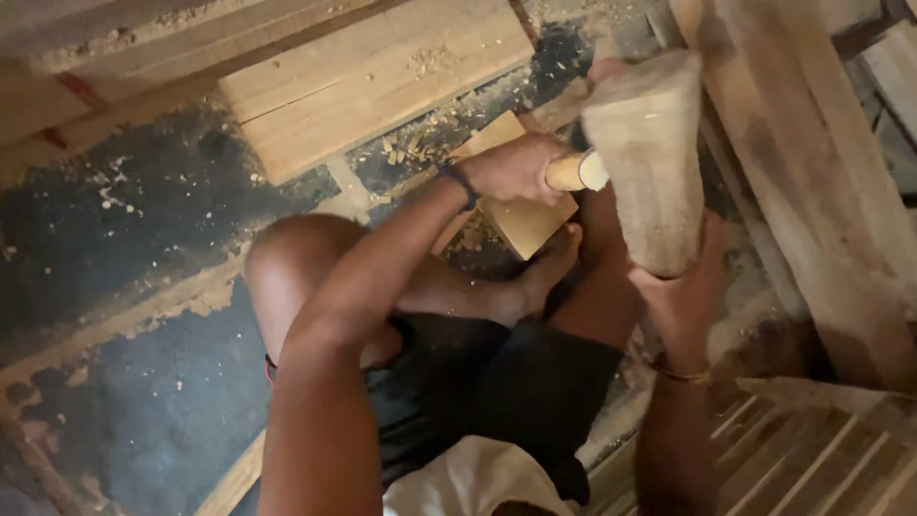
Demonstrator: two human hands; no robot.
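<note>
The wooden block [650,158] looks pale, rough and matt; the tool handle [576,172] is smooth light wood. Bare planks [373,76] upper left carry wood chips [420,143]; the floor [124,239] is dark, dusty.

The floor [143,401] is dark and worn, with pale patches, and wood chips and sawdust [420,143] lie scattered across it. A pale, flat plank [373,76] rests on it at the top of the view, just beside longer boards [143,48] along the upper left edge, while a heavy, rough timber beam [812,182] runs slantwise down the right side. A slatted wooden frame [812,459] fills the lower right corner, and the light is warm and dim.
</note>
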